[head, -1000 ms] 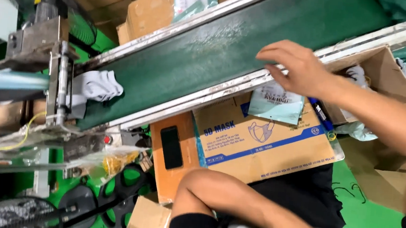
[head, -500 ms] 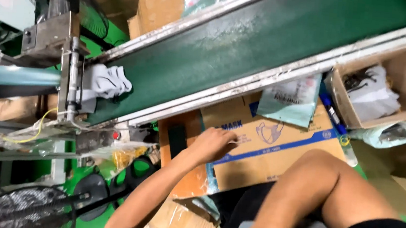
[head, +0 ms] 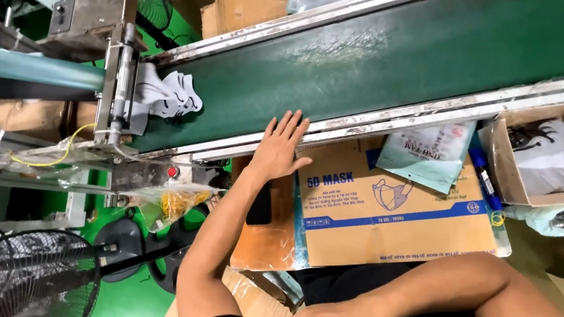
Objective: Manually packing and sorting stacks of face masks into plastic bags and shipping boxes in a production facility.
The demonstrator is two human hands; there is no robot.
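Here the left hand (head: 279, 148) lies flat, well apart from the white masks (head: 165, 94).

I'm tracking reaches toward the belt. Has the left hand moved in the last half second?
Yes. The left hand went from the cardboard box up to the conveyor rail, reaching the edge of the green belt.

1. The conveyor belt (head: 399, 60) is dark green and runs slantwise, framed by scuffed pale metal rails. Its near rail lies under the fingertips of the left grip (head: 278, 150), which rests flat with fingers spread.
2. The white masks (head: 165, 94), marked with black straps, lie flat in a small heap on the belt, well apart from the left grip, beyond and to its left, just beside the metal machine head.
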